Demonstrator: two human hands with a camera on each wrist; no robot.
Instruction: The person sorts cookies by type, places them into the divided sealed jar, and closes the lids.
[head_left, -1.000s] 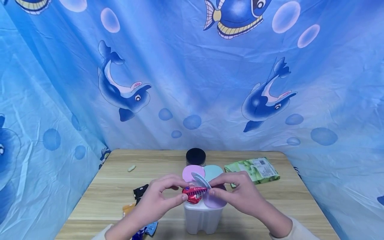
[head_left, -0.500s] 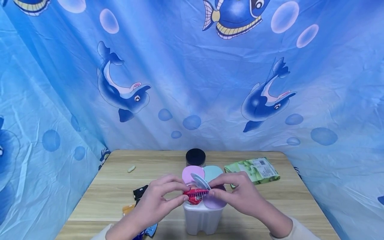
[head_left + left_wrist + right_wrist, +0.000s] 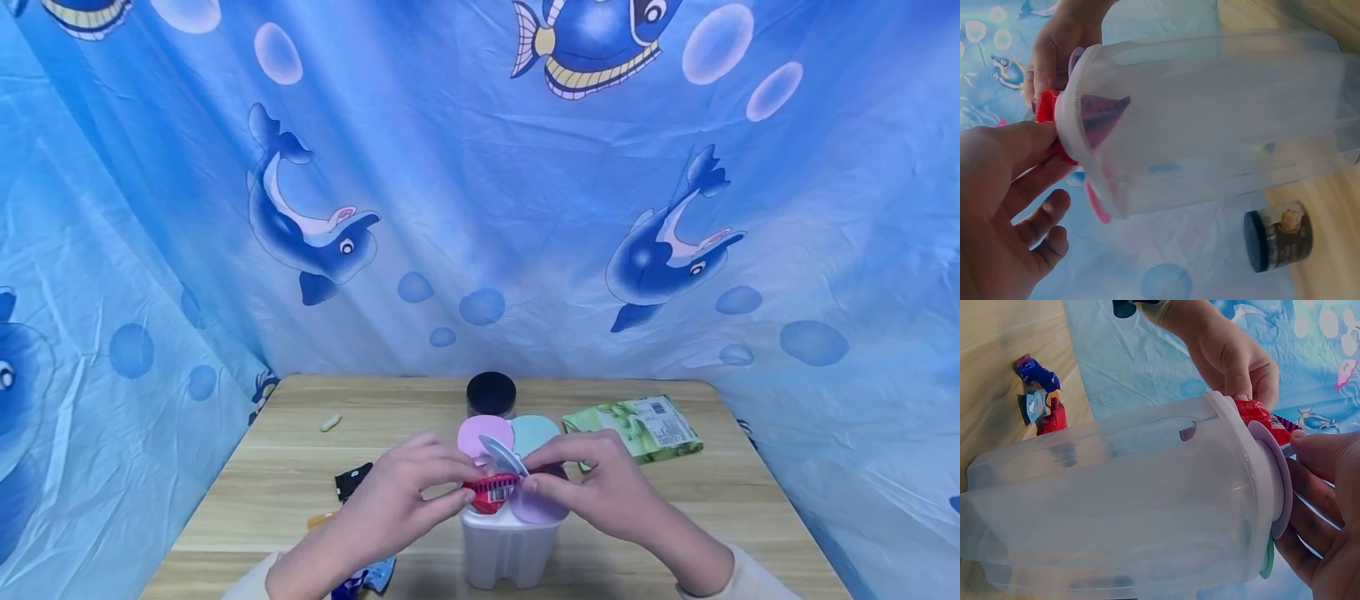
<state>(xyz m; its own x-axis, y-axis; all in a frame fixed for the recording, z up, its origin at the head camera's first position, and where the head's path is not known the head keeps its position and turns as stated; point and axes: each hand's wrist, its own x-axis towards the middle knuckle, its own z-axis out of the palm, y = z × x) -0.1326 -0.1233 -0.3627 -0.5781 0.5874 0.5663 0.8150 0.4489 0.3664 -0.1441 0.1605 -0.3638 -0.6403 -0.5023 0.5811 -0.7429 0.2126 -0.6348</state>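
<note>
Both hands meet over the translucent white plastic container [image 3: 507, 546] near the table's front edge. Left hand [image 3: 390, 504] pinches the red foil snack packet [image 3: 491, 492] at an opening in the lid; half the packet is hidden by fingers. Right hand [image 3: 600, 492] pinches the small blue-grey flip lid [image 3: 502, 454], tilted up.

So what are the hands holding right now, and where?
Both pinch the red packet over the tub: left hand its left end, right hand its right end.

Wooden table [image 3: 285, 467], white container [image 3: 504, 546], black-lidded jar [image 3: 491, 393], green packet [image 3: 643, 427]
</note>
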